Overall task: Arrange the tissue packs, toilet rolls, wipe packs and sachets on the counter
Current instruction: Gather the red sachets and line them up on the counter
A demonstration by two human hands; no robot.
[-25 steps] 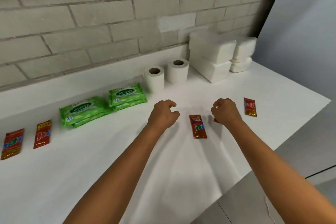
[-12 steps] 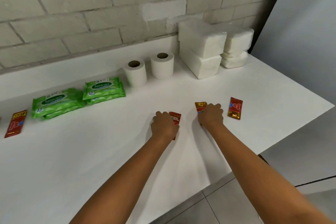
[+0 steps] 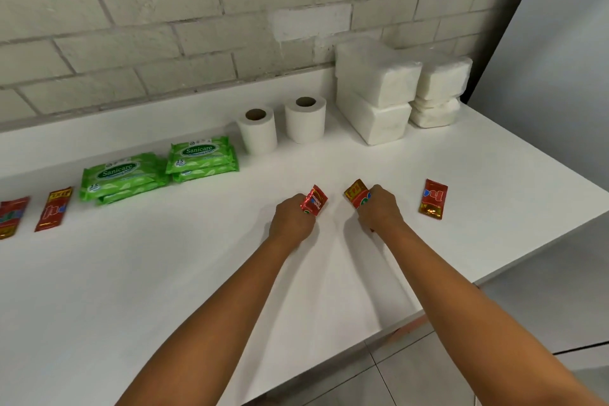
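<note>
On the white counter, against the brick wall, stand two piles of tissue packs: the bigger pile and, just beside it on the right, the smaller pile. Left of them two toilet rolls stand upright, then two stacks of green wipe packs. The left hand grips one red sachet with curled fingers, and the right hand grips another sachet. A third sachet lies flat to the right, and two more sachets lie at the far left.
</note>
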